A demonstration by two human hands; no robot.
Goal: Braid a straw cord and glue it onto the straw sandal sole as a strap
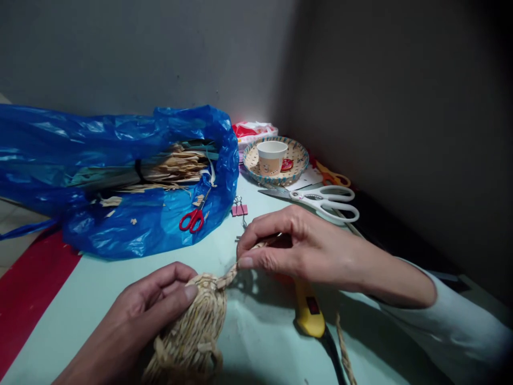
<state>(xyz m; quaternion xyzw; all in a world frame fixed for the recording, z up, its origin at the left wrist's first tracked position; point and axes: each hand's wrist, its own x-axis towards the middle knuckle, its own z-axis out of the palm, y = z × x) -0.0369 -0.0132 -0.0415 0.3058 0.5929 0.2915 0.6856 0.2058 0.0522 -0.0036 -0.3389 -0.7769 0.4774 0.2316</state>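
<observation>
My left hand (pixel 148 307) is closed round a coiled piece of braided straw (pixel 196 329) at the near edge of the pale green table (pixel 100 289). A braided straw cord (pixel 229 275) runs from the coil to my right hand (pixel 296 248), which pinches it between thumb and fingers. The cord's loose tail (pixel 344 353) trails off toward the front right. A yellow tool with a black cable (pixel 309 313) lies on the table under my right wrist.
A blue plastic bag (pixel 120 171) of straw strips lies at the left, with small red scissors (pixel 192 219) on it. White scissors (pixel 320 199), a pink binder clip (pixel 239 208) and a woven tray (pixel 298 160) holding a paper cup (pixel 271 156) sit behind my hands. Grey walls close the corner.
</observation>
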